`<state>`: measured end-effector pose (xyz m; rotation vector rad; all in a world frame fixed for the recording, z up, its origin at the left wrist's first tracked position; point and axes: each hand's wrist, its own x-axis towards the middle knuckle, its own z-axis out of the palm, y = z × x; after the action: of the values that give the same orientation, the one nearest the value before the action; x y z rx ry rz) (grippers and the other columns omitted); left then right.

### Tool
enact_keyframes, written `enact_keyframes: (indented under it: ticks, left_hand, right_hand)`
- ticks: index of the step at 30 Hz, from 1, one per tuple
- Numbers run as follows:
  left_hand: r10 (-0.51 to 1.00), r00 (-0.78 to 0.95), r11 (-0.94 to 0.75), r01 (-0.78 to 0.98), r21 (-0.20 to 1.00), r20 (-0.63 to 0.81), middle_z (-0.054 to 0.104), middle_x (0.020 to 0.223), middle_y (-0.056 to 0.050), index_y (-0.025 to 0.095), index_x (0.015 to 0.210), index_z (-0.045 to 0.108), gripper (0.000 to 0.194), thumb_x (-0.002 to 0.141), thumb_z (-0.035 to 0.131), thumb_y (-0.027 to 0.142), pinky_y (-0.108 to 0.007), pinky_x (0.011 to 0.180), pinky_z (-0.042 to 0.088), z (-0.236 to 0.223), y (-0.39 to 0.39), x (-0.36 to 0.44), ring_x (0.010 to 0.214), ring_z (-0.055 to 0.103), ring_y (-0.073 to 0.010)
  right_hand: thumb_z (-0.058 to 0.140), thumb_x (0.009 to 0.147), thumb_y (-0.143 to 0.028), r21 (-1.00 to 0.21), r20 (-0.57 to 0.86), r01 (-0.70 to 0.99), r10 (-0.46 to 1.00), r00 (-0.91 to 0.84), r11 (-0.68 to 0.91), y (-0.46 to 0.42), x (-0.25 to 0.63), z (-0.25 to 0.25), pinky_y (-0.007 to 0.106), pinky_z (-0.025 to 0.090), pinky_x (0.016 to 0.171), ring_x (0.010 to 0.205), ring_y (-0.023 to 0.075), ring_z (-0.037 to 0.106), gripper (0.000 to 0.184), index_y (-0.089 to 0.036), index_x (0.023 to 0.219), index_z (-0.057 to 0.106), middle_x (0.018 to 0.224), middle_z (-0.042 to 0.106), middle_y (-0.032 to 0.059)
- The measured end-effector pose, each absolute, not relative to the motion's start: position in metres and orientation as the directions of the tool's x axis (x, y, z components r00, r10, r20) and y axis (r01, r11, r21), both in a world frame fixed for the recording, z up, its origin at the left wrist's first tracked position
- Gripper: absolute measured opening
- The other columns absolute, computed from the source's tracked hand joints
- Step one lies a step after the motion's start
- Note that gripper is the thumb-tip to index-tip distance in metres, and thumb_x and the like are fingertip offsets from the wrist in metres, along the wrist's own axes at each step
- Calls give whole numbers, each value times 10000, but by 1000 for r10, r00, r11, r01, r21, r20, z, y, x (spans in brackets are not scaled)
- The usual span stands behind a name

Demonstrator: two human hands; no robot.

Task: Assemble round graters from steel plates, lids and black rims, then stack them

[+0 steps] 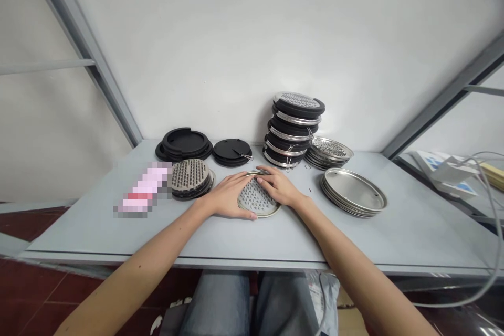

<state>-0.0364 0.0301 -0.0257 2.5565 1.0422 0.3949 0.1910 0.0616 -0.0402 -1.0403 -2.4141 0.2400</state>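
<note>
A round, rimmed metal grater disc (259,197) with raised perforations lies flat on the table in front of me. My left hand (228,197) grips its left side, thumb at the near edge and fingers reaching to the far rim. Curled over the far right part is my right hand (277,186), its fingers against the rim and the surface. Both hands cover parts of the edge. To the left sits a stack of perforated grater plates (189,176). Shallow metal lids or trays (354,190) are stacked on the right.
Behind my hands stand black plastic rings (185,142), black discs (232,149) and a tall stack of black-and-metal assemblies (293,131). More rimmed grater discs (331,149) lie beside it. A blurred pink item (145,189) is at left; a cable (494,220) hangs at right.
</note>
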Motion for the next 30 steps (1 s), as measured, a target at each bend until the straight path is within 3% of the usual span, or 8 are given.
enact_keyframes:
  ticks: [9, 23, 30]
  left_hand:
    - [713, 691, -658, 601, 454, 119, 267, 1534, -132, 190, 1485, 232, 1138, 581, 736, 664, -461, 1148, 215, -25, 31, -38, 1415, 219, -337]
    - [717, 686, -652, 600, 463, 122, 257, 1538, -128, 204, 1488, 223, 1146, 574, 740, 664, -459, 1147, 217, -25, 32, -38, 1412, 231, -328]
    - [725, 681, -644, 619, 449, 101, 239, 1544, -133, 204, 1495, 197, 1170, 569, 729, 683, -454, 1150, 207, -26, 33, -38, 1419, 215, -322]
  right_hand:
    - [331, 977, -395, -464, 391, 638, 788, -474, 614, 58, 188, -46, 445, 377, 1046, 1198, 250, 507, 426, -200, 1175, 653, 1299, 549, 116]
    - [322, 966, -459, -574, 331, 587, 817, -472, 571, 68, 189, -50, 459, 361, 1056, 1212, 263, 519, 486, -212, 987, 740, 1309, 570, 100]
    - [361, 946, -489, -616, 343, 562, 831, -439, 551, 71, 189, -55, 456, 338, 1081, 1263, 270, 483, 473, -224, 954, 753, 1385, 509, 92]
